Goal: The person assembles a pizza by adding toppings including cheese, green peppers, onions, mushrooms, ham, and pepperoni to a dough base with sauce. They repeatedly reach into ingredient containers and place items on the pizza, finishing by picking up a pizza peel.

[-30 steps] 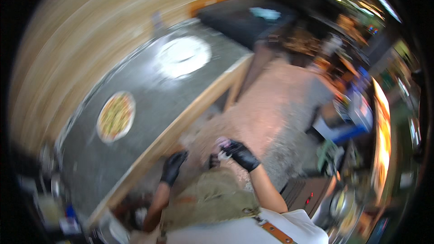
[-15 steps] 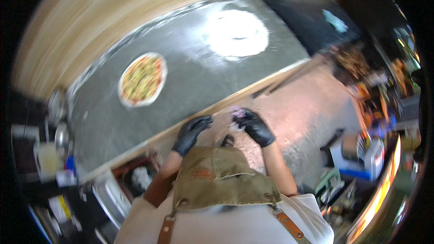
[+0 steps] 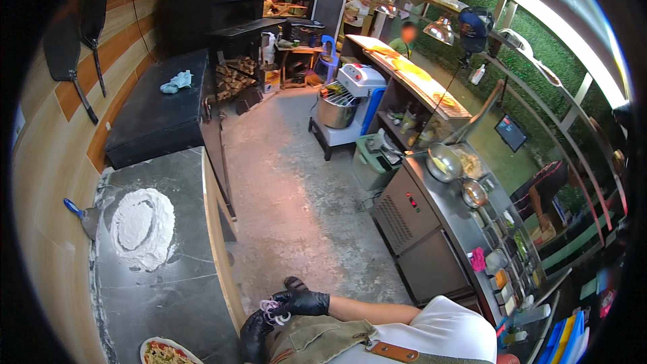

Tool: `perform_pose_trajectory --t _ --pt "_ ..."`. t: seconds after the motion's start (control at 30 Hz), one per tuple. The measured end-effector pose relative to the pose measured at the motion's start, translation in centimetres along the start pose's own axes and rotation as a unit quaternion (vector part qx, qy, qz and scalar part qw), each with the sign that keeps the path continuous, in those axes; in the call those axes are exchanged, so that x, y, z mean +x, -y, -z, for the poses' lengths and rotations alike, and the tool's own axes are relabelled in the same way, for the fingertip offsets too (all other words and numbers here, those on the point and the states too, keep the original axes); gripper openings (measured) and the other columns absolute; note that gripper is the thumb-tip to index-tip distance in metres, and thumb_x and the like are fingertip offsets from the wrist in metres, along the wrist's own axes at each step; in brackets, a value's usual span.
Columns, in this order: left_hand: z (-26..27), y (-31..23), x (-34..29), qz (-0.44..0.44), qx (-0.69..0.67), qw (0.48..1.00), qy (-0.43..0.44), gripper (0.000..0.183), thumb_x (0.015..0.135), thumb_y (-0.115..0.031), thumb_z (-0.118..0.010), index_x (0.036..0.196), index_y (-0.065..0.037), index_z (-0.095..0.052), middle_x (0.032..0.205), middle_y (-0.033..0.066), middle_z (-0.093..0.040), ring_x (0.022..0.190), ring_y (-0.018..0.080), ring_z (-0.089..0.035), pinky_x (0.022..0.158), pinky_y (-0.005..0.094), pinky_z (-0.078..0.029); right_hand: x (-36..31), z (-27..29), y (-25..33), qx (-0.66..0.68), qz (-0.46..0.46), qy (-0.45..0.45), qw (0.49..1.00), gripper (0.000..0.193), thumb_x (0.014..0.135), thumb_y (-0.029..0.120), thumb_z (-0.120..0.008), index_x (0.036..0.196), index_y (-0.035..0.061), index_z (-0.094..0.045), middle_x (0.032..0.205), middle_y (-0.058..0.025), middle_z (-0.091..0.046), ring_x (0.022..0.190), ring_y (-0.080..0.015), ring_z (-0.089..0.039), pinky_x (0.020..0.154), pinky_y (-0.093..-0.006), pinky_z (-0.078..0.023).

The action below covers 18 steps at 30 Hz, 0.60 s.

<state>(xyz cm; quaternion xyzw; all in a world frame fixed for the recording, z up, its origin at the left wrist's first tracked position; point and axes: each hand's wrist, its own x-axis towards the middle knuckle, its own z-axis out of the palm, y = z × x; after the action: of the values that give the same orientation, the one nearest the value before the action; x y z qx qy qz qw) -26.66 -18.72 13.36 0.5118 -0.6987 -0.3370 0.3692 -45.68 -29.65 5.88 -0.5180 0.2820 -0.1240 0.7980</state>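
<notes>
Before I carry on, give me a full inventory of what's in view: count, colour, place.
Worktop: 1, grey, left
Pizza: 1, red-yellow topping, worktop's near end, partly cut off
Flour patch: 1, white, worktop
Scraper: 1, blue handle, beside flour
Peels: 2, black, left wall
Cloth: 1, light blue, on black unit
Firewood: one stack, brown, upper centre
Mixer: 1, white-blue, centre
Bin: 1, green, beside counter
Counter: 1, steel, right
Bowls: 2, silver, on counter
People: at least three, background and right
Rings: several, purple-white, at right hand
Left hand: 1, black glove, lower centre
Right hand: 1, black glove, lower centre
</notes>
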Motion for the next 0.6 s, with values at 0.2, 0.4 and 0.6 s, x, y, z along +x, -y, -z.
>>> perform_pose_trajectory --t 0.2,0.4,0.6 --pt "-3.3 5.5 -1.5 0.290 -0.408 0.866 0.020 0.031 0.092 -0.010 -0.070 0.121 0.000 -0.070 0.109 0.0080 -0.072 0.096 0.0155 -0.068 0.083 0.0312 -0.056 -5.8 -1.7 -1.6 0.014 -0.012 -0.152 0.988 0.039 0.099 0.015 -0.069 0.135 0.0008 -0.064 0.124 -0.0031 -0.070 0.112 -0.0117 -0.062 0.104 -0.0299 -0.047" --pt "-4.4 6.5 -1.8 0.199 -0.352 0.914 0.037 0.026 0.098 -0.020 -0.064 0.115 -0.004 -0.074 0.096 0.0032 -0.074 0.081 0.0114 -0.066 0.071 0.0267 -0.053 -7.3 -4.2 -0.9 0.053 0.003 -0.205 0.977 0.035 0.099 0.026 -0.071 0.125 0.0032 -0.068 0.113 -0.0002 -0.069 0.102 -0.0086 -0.059 0.094 -0.0280 -0.049" --pt "-3.3 8.1 -3.9 0.297 -0.421 0.857 0.014 0.025 0.099 -0.022 -0.062 0.112 -0.004 -0.074 0.092 0.0017 -0.072 0.074 0.0103 -0.062 0.067 0.0252 -0.049 -5.6 -4.7 -0.6 0.018 -0.024 -0.177 0.984 0.037 0.100 0.025 -0.069 0.131 0.0064 -0.067 0.116 0.0001 -0.071 0.104 -0.0090 -0.062 0.092 -0.0272 -0.050"
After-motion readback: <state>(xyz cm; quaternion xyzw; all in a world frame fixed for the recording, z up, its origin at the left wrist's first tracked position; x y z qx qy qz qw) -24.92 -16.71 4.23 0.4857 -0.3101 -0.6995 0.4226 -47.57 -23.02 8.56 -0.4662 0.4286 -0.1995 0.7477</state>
